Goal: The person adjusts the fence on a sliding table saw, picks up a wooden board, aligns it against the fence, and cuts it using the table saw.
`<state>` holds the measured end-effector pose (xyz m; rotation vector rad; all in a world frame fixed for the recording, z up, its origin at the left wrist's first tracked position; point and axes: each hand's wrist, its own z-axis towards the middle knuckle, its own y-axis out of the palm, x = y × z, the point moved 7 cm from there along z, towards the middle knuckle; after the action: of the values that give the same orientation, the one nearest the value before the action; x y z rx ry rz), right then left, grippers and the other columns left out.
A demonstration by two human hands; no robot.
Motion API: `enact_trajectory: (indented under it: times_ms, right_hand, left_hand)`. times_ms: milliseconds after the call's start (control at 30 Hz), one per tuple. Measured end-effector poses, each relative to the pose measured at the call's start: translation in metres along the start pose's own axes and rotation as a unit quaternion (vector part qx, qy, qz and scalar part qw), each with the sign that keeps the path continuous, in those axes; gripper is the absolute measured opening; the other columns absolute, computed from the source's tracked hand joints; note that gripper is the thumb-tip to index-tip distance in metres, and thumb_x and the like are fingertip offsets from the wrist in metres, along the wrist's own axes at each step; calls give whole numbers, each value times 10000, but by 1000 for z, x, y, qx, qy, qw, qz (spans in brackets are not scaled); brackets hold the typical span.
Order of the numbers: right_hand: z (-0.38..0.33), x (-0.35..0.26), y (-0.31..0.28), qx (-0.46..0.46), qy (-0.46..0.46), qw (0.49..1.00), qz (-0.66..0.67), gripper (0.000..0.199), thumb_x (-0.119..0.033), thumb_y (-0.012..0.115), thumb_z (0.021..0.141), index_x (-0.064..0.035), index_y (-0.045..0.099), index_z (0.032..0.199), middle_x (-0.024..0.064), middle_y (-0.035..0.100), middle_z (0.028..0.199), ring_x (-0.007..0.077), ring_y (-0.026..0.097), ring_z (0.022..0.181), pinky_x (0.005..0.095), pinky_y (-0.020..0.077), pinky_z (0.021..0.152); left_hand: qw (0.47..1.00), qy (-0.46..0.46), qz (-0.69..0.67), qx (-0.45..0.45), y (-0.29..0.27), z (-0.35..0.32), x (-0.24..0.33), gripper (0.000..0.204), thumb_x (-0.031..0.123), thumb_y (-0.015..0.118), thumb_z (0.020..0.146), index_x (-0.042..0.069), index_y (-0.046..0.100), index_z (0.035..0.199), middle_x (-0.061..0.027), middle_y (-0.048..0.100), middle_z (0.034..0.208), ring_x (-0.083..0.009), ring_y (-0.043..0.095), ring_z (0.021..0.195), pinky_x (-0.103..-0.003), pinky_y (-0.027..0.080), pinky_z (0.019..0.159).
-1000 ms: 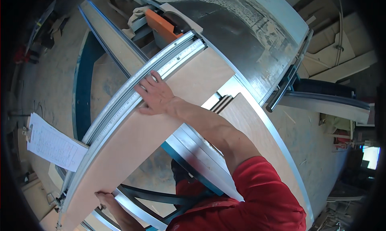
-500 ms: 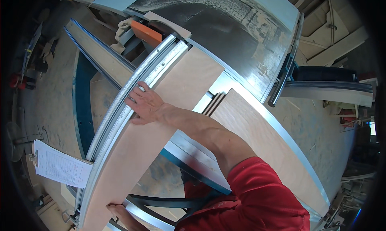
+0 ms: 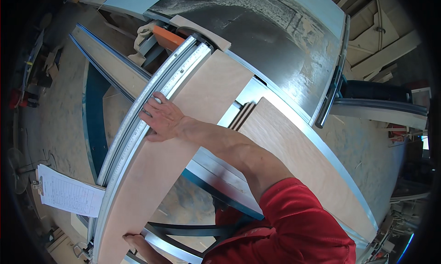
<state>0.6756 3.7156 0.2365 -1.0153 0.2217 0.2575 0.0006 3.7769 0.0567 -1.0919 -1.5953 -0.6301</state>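
Note:
A long pale plywood board [image 3: 156, 172] lies along a metal fence with a ruled scale [image 3: 133, 126]. My right hand [image 3: 163, 119] rests palm down across the board and fence, its fingers spread over the scale and its thumb on the board. Nearer to me, my left hand [image 3: 134, 241] grips the board's right edge, thumb on top; its other fingers are mostly hidden. Under my right forearm, a stack of similar panels [image 3: 294, 149] lies on the metal sliding table [image 3: 253, 95].
Beyond the board stands a dark, dusty saw table [image 3: 271, 43]. An orange part [image 3: 167, 38] sits by the fence's far end. A clipboard with a paper sheet [image 3: 71, 190] is at the left. A metal rail [image 3: 330, 96] borders the saw table's right side.
The fence, the board and the panel stack have shifted slightly relative to the dark saw table. A dark slot now shows beside the board's far end. Both hands keep their places on the board.

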Motion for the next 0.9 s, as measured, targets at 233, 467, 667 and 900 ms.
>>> enact_trajectory:
  times_ms: [233, 467, 667, 900]
  right_hand:
    - [-5, -3, 8, 2, -7, 1000, 5, 681, -523, 789, 727, -48, 619, 1185, 160, 573, 1211, 324, 495, 1234, 546, 234, 1189]
    - [-2, -9, 7, 31, -26, 999, -13, 670, -522, 782, 735, -42, 617, 1173, 162, 576, 1196, 328, 502, 1223, 552, 234, 1186]
    - [-22, 19, -2, 24, -17, 999, -34, 655, -512, 780, 732, -43, 622, 1161, 154, 584, 1172, 323, 514, 1205, 548, 247, 1179]
    - [30, -32, 20, 27, -44, 998, 37, 698, -566, 755, 712, -32, 636, 1146, 188, 595, 1138, 384, 535, 1154, 585, 353, 1088]
  left_hand:
    - [999, -5, -50, 12, 1, 2, -12, 612, 418, 408, 1052, -45, 490, 1443, -191, 524, 1474, -339, 541, 1307, -446, 431, 1116]
    - [997, 1, -69, 24, 3, -1, -10, 628, 431, 402, 1060, -48, 471, 1460, -192, 508, 1491, -337, 525, 1327, -447, 413, 1133]
    - [992, -39, -74, 89, 41, -29, -27, 642, 441, 396, 1068, -48, 448, 1480, -190, 502, 1498, -337, 509, 1344, -446, 392, 1154]
    - [900, 286, 266, -195, -49, -10, 45, 466, 352, 452, 1070, -51, 631, 1219, -156, 670, 1137, -263, 649, 1038, -416, 562, 878]
